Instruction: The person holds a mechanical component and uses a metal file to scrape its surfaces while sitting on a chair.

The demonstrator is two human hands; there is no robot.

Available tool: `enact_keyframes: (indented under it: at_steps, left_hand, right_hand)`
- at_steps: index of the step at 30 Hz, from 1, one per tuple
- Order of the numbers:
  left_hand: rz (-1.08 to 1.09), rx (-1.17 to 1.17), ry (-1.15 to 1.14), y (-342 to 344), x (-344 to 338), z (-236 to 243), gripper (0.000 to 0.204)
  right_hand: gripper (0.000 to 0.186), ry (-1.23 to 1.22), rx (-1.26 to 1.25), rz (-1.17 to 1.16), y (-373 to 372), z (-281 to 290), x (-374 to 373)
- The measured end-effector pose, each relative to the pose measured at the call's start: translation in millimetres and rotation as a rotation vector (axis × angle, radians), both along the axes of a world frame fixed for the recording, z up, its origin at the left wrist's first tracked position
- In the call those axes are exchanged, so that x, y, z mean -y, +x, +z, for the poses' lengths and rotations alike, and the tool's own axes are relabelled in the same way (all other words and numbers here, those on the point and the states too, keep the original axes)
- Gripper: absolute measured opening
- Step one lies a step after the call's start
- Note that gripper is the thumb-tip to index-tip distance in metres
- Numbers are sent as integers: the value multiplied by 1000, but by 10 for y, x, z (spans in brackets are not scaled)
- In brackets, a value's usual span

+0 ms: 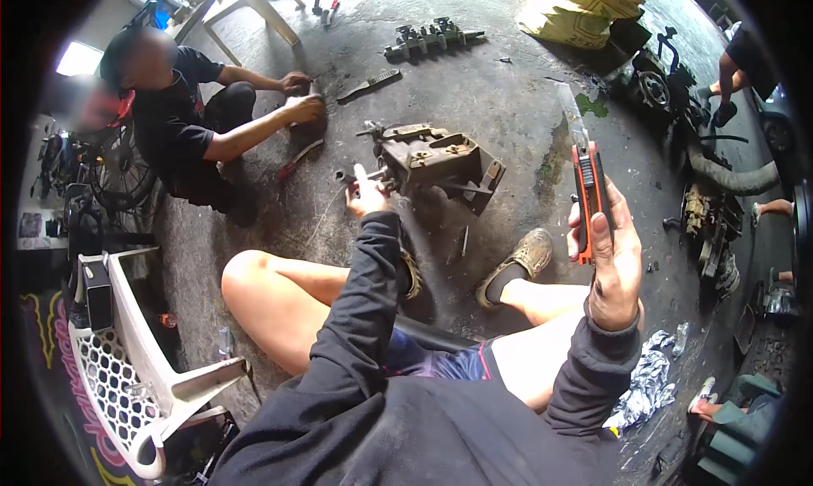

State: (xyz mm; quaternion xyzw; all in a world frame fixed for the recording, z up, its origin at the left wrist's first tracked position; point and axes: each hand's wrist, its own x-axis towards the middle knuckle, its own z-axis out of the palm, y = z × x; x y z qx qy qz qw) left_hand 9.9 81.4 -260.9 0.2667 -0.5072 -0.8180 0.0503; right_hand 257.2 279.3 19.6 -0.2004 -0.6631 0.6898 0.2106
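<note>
Upright in my right hand (616, 257) is an orange and black utility knife (588, 194), its long blade (571, 109) extended upward. The thumb presses on the handle and the fingers wrap behind it. Ahead of my knees, a rusty, greasy metal bracket assembly (432, 157) rests on the concrete floor. My left hand (369, 196) grips a rod-like end at its left side, with one finger pointing away from me. Part of that grip is hidden. A thin metal piece (464, 240) lies on the floor between my feet and the bracket assembly.
A co-worker (182, 122) crouches at the left, hands on a dark part. Near them lie a wire brush (369, 85) and a red-handled tool (298, 159). A metal engine part (434, 39) sits farther back. A tipped white plastic chair (161, 376) stands at left, engine parts (656, 88) at right.
</note>
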Motion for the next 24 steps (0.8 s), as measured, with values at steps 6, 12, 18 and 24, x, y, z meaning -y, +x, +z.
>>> enact_keyframes:
  at_steps: [6,12,18,24]
  left_hand:
    - [214,338,-179,-209,979,-963,46]
    - [169,288,-877,101,1663,-1795,45]
    - [104,241,-165,155,1425,-1513,30]
    - [387,315,-181,219,1506,-1377,32]
  right_hand:
    - [69,33,53,1,-32,-9,59]
    - [65,20,63,38,-181,-151,127]
    - [63,31,94,56,-278,-165,214]
    - [59,12,74,76,-365,-180,313]
